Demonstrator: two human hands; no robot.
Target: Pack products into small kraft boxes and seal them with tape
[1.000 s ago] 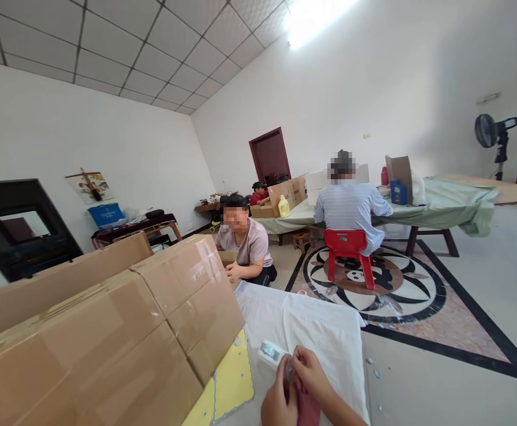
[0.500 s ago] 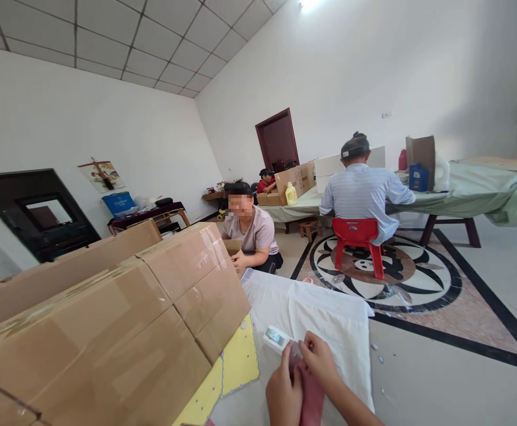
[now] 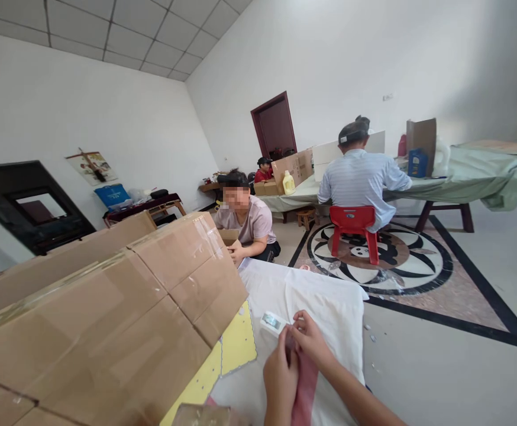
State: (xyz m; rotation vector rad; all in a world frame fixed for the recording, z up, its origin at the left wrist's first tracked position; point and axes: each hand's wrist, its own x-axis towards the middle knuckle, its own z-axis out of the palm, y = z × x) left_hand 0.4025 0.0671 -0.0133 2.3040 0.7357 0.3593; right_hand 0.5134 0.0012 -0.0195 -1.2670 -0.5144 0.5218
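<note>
My left hand and my right hand meet over a white cloth, fingers bent and pressed together. A small, dull purplish item shows in part between the fingertips; its kind is hidden by them. Just beyond the fingers is a small white box with a picture or screen-like patch on its top, and I cannot tell whether the left fingers touch it. A pink strip, perhaps fabric, runs from under the hands towards me, between the forearms.
Large taped cardboard boxes stand at left, beside yellow sheets. A brown taped piece lies at the bottom edge. Across the cloth a person crouches with a carton. Another sits on a red chair at a long table.
The view has tilted down slightly. My right fingers have lifted and spread a little from the left ones. A brown taped piece now shows at the bottom edge.
</note>
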